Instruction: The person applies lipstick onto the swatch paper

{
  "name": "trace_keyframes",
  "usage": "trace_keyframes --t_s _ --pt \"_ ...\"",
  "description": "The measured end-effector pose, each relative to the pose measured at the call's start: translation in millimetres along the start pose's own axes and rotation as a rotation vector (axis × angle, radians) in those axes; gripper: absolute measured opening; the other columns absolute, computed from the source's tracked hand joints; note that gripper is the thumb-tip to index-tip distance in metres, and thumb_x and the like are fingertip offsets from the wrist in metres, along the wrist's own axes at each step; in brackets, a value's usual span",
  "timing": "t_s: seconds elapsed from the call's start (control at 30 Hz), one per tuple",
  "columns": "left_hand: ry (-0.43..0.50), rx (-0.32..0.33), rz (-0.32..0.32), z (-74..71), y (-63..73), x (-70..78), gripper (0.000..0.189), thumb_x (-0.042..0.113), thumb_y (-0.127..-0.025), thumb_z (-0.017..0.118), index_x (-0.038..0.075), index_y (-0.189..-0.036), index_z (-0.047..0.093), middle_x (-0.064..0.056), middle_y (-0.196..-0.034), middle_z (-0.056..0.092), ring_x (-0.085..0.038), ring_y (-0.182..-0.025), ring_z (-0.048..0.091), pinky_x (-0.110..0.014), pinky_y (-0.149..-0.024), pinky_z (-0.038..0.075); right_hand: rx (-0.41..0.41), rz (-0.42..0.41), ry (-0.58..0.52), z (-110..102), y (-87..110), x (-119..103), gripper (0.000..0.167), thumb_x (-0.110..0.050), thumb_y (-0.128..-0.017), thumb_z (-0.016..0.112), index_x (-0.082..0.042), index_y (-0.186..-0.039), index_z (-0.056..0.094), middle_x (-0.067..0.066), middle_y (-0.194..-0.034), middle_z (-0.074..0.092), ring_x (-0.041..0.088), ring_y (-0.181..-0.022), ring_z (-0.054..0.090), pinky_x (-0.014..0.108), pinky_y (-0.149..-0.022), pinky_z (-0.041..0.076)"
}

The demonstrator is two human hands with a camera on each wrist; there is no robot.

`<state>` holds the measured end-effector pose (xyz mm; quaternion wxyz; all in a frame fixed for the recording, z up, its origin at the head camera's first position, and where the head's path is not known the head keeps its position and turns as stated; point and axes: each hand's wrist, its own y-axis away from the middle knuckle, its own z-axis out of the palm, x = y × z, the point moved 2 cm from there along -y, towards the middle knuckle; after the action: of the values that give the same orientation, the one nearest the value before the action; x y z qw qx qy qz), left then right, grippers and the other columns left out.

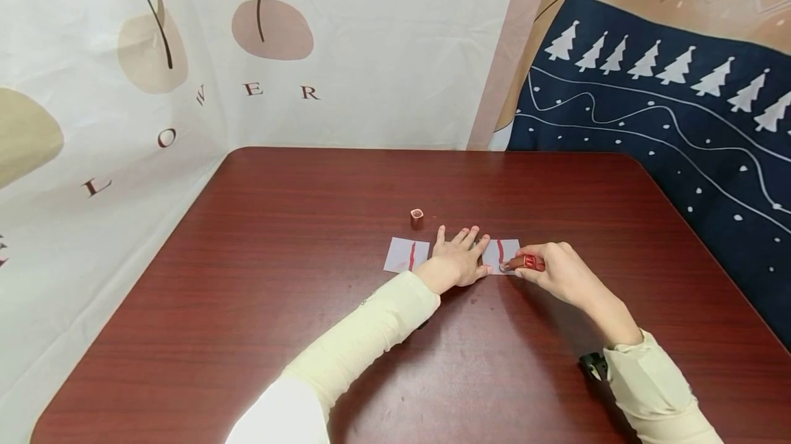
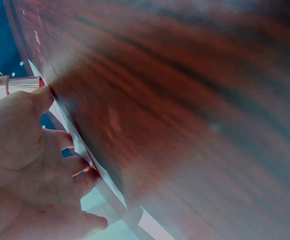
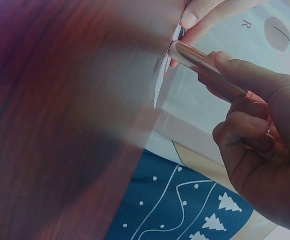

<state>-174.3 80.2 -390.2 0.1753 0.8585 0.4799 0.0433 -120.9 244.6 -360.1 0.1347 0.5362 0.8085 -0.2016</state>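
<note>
My right hand (image 1: 565,274) pinches a lipstick (image 1: 530,263) between thumb and fingers. In the head view its tip end lies over a small white paper (image 1: 512,250) that bears a red streak (image 1: 500,252). The shiny metallic tube (image 3: 212,72) points down toward the paper in the right wrist view. My left hand (image 1: 457,259) lies with fingers spread, its thumb and little-finger side differing in reach, thumb tip at the paper's left edge. Left of that hand is a second white paper (image 1: 397,254), also with a red line. Behind it stands the lipstick cap (image 1: 417,219).
All of this is on a dark red-brown wooden table (image 1: 296,211). A white printed cloth (image 1: 395,46) hangs behind and at the left. At the right hangs a navy cloth with white trees (image 1: 645,60). A dark wrist device (image 1: 593,366) shows at my right cuff.
</note>
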Motion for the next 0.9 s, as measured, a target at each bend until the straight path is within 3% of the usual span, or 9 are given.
trace_keyframes --t_s 0.43,0.9 --pt "-0.003 -0.001 0.0 0.6 0.4 -0.1 0.065 0.059 -0.095 0.027 0.033 -0.15 0.005 0.008 -0.155 0.002 -0.008 -0.14 0.004 -0.049 -0.109 0.003 -0.004 0.009 0.0 0.2 1.3 -1.0 0.025 -0.008 -0.076 0.076 0.004 -0.097 0.068 -0.005 -0.06 0.056 0.007 -0.05 0.041 0.024 -0.044 0.034" --pt "-0.004 -0.003 -0.003 0.8 -1.3 -0.7 0.065 0.06 -0.095 0.026 0.033 -0.15 0.004 0.008 -0.155 0.001 -0.008 -0.14 0.003 -0.048 -0.109 0.002 0.009 -0.012 0.014 1.1 1.1 0.6 0.025 -0.008 -0.075 0.077 0.002 -0.096 0.069 -0.003 -0.064 0.061 0.008 -0.052 0.044 0.025 -0.046 0.037"
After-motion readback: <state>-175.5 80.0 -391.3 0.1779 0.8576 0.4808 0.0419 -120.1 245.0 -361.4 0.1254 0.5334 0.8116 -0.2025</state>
